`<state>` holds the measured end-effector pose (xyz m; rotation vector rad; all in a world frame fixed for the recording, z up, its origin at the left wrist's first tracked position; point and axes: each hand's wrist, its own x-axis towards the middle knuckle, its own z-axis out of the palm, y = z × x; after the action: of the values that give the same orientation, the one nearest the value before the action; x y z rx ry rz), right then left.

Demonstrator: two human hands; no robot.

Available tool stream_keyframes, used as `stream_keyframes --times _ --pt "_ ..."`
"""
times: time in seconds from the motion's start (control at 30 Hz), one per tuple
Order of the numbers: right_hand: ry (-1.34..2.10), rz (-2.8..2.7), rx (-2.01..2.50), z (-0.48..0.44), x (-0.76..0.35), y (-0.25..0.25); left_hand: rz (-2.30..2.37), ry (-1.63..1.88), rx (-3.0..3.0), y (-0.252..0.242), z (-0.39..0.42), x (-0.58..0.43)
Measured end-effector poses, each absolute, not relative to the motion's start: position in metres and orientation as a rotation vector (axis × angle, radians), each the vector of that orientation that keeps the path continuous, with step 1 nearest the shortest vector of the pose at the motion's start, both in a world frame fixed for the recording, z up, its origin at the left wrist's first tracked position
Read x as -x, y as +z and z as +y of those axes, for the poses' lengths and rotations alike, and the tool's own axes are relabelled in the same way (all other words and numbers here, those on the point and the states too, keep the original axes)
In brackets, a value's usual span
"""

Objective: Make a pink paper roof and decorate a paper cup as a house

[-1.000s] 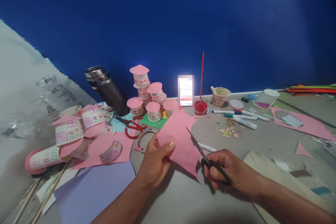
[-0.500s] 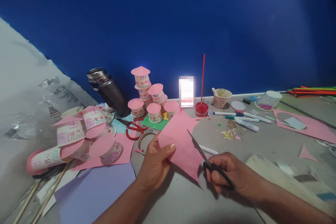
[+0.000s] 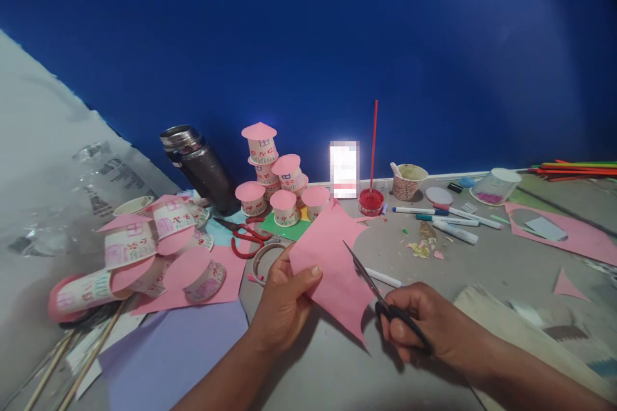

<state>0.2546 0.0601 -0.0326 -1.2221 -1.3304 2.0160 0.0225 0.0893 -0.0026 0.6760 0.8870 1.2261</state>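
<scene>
My left hand pinches a piece of pink paper, thumb on top and the other fingers beneath. The paper's right side has curved cut edges that end in sharp points. In my right hand is a pair of scissors with black handles, fingers wrapped round the grips. Its blades look nearly closed and point up and left, over or close to the paper's right edge; I cannot tell whether they touch it. Behind the paper stand small paper-cup houses with pink roofs, some stacked into a tower.
More decorated cups lie at left beside a dark flask. Red-handled scissors and a tape roll sit near my left hand. Farther right are a red glue pot, several markers and a cloth. A blue wall rises behind.
Very little differs. The scissors and my right hand sit slightly lower and farther right, and the view has shifted slightly. The paper stays in my left hand.
</scene>
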Motion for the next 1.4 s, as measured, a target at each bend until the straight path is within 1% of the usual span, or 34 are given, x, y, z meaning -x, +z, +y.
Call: stream_keyframes --times 0.23,1.17,1.4 --pt "1.997 -1.407 1.203 0.0601 -0.2589 -0.0305 0.866 1.195 -0.703 -0.0039 0.0894 -0.0213" --pt "2.027 -1.358 1.246 0.0598 -0.2604 -0.0314 0.883 1.178 -0.73 0.0012 0.0922 -0.0188" --pt "1.995 -1.42 1.275 0.0601 -0.2609 -0.0299 0.891 1.17 -0.702 0.0038 0.0913 -0.019"
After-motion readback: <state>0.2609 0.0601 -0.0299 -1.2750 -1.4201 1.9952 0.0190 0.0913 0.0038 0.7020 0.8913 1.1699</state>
